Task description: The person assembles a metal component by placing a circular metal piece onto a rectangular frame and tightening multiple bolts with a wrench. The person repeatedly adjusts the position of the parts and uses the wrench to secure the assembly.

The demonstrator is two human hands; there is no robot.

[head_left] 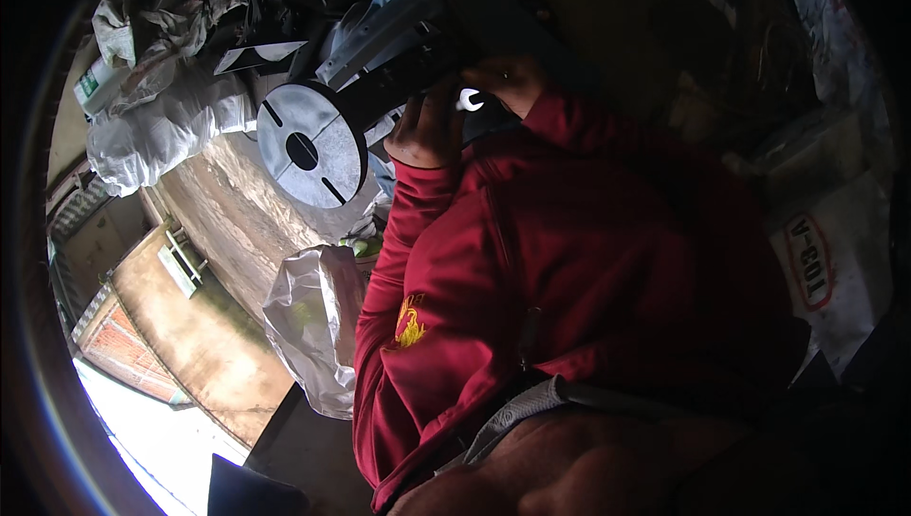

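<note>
My left hand [424, 132] is closed, its fingers curled around an open-end wrench [470, 100] whose bright jaw sticks out toward my right hand. Just right of that jaw, my right hand [508, 84] is bent in at the dark metal frame [399, 65], its fingers closed in shadow; what they grip cannot be made out. Left of my left hand, a round grey metal disc [327, 127] with a centre hole and two slots stands on edge at the frame's end. Both forearms are in red sleeves.
White wrapped plastic [176, 122] lies at the upper left, beside a bottle [95, 87] and crumpled rags. A clear plastic bag [313, 326] hangs left of my arm. A printed white sack [840, 260] is at the right. Beyond the left side is a bright opening.
</note>
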